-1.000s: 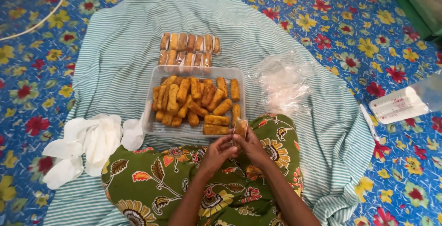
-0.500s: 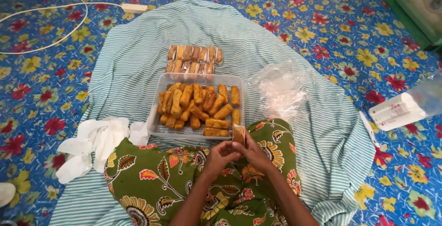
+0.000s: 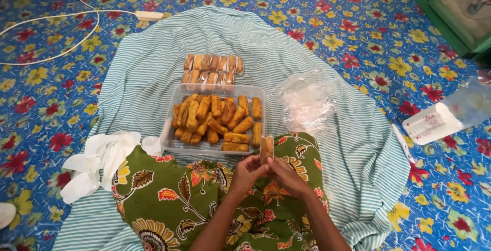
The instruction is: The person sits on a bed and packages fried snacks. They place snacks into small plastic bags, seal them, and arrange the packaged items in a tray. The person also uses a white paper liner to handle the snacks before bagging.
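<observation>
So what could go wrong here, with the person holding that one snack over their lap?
Both hands, left hand and right hand, pinch one fried stick over the green floral lap; it might crumble or slip onto the fabric. The open clear tray of fried sticks sits right at the knees, so a leg shift could tip it. The loose thin plastic bags beside it could drift away.

Blue floor cloth (image 3: 388,36) scattered with red, yellow and white flowers. Over it, a spread cloth (image 3: 153,77) in thin green and white stripes. Green garment (image 3: 174,205) printed with orange, red and cream leaves. Golden-brown fried sticks (image 3: 215,118) in a clear tray (image 3: 171,143). White crumpled tissues (image 3: 97,161). White cord (image 3: 61,20). Clear, whitish plastic bags (image 3: 307,100).
</observation>
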